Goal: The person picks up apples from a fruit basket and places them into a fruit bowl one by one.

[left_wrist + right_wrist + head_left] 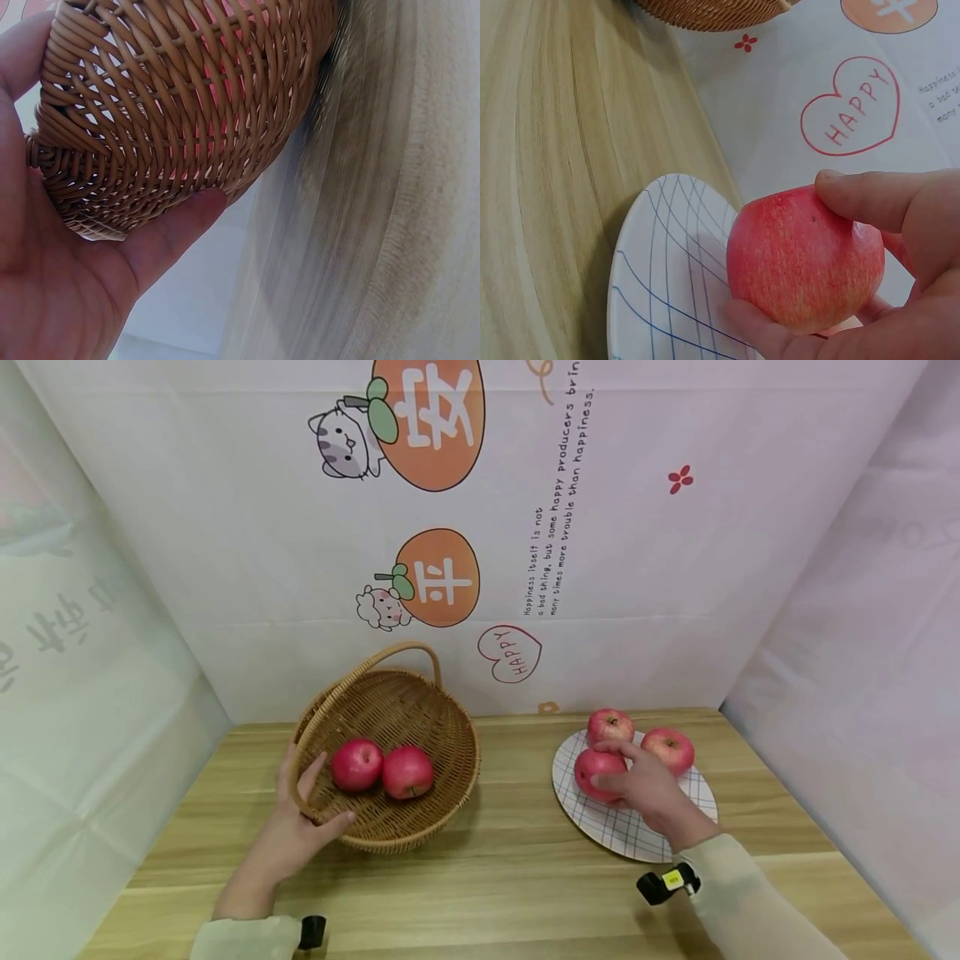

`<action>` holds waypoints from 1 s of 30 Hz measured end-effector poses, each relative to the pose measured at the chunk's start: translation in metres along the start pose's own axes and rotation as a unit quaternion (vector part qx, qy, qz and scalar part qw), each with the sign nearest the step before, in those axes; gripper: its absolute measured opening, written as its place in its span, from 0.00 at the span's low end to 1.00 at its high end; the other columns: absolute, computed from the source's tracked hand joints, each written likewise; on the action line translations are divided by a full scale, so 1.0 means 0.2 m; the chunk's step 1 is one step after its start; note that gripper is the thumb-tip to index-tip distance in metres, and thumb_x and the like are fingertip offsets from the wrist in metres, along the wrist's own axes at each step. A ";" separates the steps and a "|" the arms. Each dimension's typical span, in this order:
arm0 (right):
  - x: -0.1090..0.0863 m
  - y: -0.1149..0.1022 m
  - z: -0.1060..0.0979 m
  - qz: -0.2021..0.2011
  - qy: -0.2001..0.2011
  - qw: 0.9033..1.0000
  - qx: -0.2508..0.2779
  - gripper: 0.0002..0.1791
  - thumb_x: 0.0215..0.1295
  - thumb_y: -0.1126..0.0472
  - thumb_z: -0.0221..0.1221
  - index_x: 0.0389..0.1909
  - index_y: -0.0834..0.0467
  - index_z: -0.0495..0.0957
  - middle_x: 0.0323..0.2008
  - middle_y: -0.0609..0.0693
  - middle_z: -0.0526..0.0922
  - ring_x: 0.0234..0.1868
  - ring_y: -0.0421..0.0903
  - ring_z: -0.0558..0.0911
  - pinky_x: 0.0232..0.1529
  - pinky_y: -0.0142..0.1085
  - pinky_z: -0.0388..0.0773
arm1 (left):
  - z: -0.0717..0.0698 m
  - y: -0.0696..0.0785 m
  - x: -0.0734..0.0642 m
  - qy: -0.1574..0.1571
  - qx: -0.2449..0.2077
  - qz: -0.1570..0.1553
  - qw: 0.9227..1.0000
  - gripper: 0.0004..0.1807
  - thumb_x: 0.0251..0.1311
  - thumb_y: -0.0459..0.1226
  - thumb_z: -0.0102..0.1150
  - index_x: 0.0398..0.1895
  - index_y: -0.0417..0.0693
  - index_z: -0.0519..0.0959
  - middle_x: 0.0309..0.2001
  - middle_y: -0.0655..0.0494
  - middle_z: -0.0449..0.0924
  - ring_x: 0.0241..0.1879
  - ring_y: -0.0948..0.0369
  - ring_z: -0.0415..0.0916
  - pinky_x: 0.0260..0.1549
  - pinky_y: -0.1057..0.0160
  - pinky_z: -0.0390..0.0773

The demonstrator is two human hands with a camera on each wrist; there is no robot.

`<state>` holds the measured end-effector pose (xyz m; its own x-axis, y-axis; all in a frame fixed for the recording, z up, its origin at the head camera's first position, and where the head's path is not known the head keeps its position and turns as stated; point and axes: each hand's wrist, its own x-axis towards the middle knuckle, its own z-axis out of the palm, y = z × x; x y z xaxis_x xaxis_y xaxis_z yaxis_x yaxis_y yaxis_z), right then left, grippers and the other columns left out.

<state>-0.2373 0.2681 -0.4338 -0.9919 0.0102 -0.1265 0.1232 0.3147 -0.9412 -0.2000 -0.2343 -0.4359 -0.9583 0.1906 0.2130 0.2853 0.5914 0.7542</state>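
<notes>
On the left of the head view a brown wicker basket (390, 714) tilts its mouth toward me, with two red apples (357, 766) inside. My left hand (296, 835) grips its near left side by the foot of the handle. In the left wrist view one digit lies along the woven outer wall (187, 97). My right hand (652, 789) holds a red apple (802, 259) between thumb and fingers, over a white plate (607, 831) with blue grid lines. Two more apples, one at the back (610, 725) and one at the right (669, 750), sit on that plate.
The wooden table (480, 893) carries both basket and plate. A white printed cloth (615, 568) hangs upright right behind them, and white cloth (862, 635) also closes in the left and right sides.
</notes>
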 end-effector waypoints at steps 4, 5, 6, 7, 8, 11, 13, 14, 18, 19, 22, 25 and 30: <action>0.03 0.01 0.02 -0.004 0.002 1.000 0.009 0.34 0.63 0.67 0.66 0.69 0.57 0.67 0.66 0.66 0.62 0.55 0.62 0.74 0.43 0.50 0.82 | 0.00 0.00 0.00 0.002 -0.003 0.002 1.000 0.55 0.60 0.47 0.70 0.82 0.54 0.44 0.76 0.55 0.12 0.70 0.26 0.36 0.55 0.23 0.53; 0.03 0.01 0.03 -0.006 0.004 1.000 0.010 0.34 0.63 0.68 0.66 0.70 0.57 0.67 0.66 0.66 0.62 0.56 0.63 0.73 0.43 0.50 0.82 | 0.00 0.00 0.00 0.002 -0.003 0.002 1.000 0.54 0.60 0.47 0.70 0.82 0.54 0.44 0.76 0.55 0.12 0.70 0.26 0.36 0.55 0.23 0.53; 0.04 0.01 0.03 -0.009 0.004 1.000 0.010 0.34 0.63 0.68 0.65 0.70 0.57 0.67 0.67 0.66 0.61 0.57 0.63 0.73 0.43 0.51 0.82 | 0.00 0.00 0.00 0.003 -0.002 0.003 1.000 0.54 0.60 0.47 0.70 0.81 0.54 0.45 0.76 0.54 0.13 0.70 0.25 0.36 0.55 0.23 0.53; 0.04 0.01 0.04 -0.012 0.003 1.000 0.012 0.34 0.63 0.69 0.65 0.70 0.58 0.67 0.67 0.66 0.61 0.58 0.64 0.72 0.43 0.51 0.82 | 0.00 0.00 0.00 0.003 -0.002 0.004 1.000 0.54 0.60 0.47 0.70 0.82 0.54 0.45 0.76 0.54 0.13 0.70 0.26 0.36 0.55 0.23 0.53; 0.05 0.00 0.04 -0.011 0.006 1.000 0.015 0.34 0.63 0.70 0.64 0.70 0.57 0.67 0.67 0.65 0.61 0.58 0.64 0.71 0.43 0.51 0.82 | 0.00 0.00 0.00 0.003 -0.003 0.005 1.000 0.54 0.60 0.46 0.70 0.81 0.54 0.45 0.76 0.54 0.12 0.70 0.26 0.36 0.55 0.23 0.53; 0.06 0.00 0.05 -0.011 0.003 1.000 0.022 0.35 0.62 0.73 0.63 0.71 0.58 0.66 0.68 0.66 0.59 0.60 0.65 0.68 0.43 0.52 0.81 | 0.01 0.00 0.00 0.004 -0.003 0.008 1.000 0.53 0.60 0.46 0.70 0.81 0.54 0.46 0.76 0.53 0.13 0.70 0.25 0.35 0.55 0.22 0.53; 0.06 0.00 0.05 -0.008 0.002 1.000 0.026 0.36 0.61 0.74 0.62 0.71 0.57 0.66 0.69 0.66 0.58 0.61 0.64 0.67 0.43 0.52 0.81 | 0.01 0.00 0.00 0.005 -0.002 0.012 1.000 0.53 0.60 0.47 0.70 0.81 0.54 0.46 0.76 0.53 0.13 0.70 0.25 0.36 0.54 0.22 0.54; 0.07 0.00 0.05 -0.007 0.002 1.000 0.028 0.36 0.61 0.74 0.61 0.71 0.57 0.65 0.69 0.65 0.58 0.61 0.64 0.67 0.43 0.53 0.81 | 0.01 0.00 0.00 0.006 0.000 0.013 1.000 0.53 0.60 0.47 0.70 0.81 0.53 0.46 0.76 0.53 0.13 0.69 0.25 0.36 0.54 0.22 0.54; 0.07 -0.01 0.06 -0.003 -0.001 0.999 0.033 0.37 0.62 0.75 0.60 0.72 0.58 0.64 0.69 0.65 0.58 0.60 0.64 0.67 0.44 0.53 0.81 | 0.01 -0.01 0.00 0.008 0.007 0.017 1.000 0.53 0.60 0.47 0.70 0.81 0.53 0.47 0.76 0.54 0.13 0.68 0.23 0.39 0.53 0.22 0.56; 0.07 -0.01 0.06 -0.003 -0.003 0.999 0.034 0.37 0.62 0.75 0.60 0.73 0.58 0.63 0.69 0.66 0.58 0.60 0.63 0.67 0.44 0.53 0.81 | 0.01 -0.01 0.00 0.009 0.007 0.017 1.000 0.53 0.60 0.46 0.70 0.81 0.53 0.47 0.76 0.55 0.13 0.68 0.23 0.38 0.53 0.22 0.56; 0.08 -0.01 0.05 -0.003 -0.008 0.999 0.037 0.38 0.61 0.74 0.60 0.73 0.59 0.62 0.69 0.65 0.58 0.60 0.63 0.69 0.46 0.53 0.80 | 0.01 -0.01 0.00 0.012 0.008 0.019 1.000 0.53 0.60 0.46 0.70 0.81 0.52 0.47 0.76 0.55 0.13 0.68 0.23 0.37 0.53 0.22 0.55; 0.07 -0.01 0.05 -0.002 -0.014 0.999 0.037 0.40 0.60 0.72 0.62 0.74 0.59 0.61 0.69 0.66 0.60 0.59 0.62 0.71 0.48 0.54 0.79 | 0.01 -0.01 0.00 0.014 0.008 0.020 1.000 0.53 0.59 0.46 0.71 0.81 0.51 0.47 0.77 0.54 0.13 0.68 0.23 0.37 0.53 0.21 0.54; 0.07 -0.02 0.05 0.000 -0.016 0.999 0.036 0.42 0.58 0.72 0.62 0.75 0.57 0.61 0.69 0.64 0.62 0.55 0.59 0.74 0.48 0.54 0.78 | 0.01 -0.01 0.00 0.014 0.011 0.020 1.000 0.54 0.59 0.46 0.71 0.81 0.51 0.47 0.77 0.52 0.14 0.68 0.22 0.38 0.53 0.22 0.55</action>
<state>-0.2509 0.2573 -0.4359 -0.9905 -0.0198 -0.1359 0.1269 0.2460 -0.9609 -0.2007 -0.2335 -0.4381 -0.9464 0.1920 0.2597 0.3225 0.6010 0.7313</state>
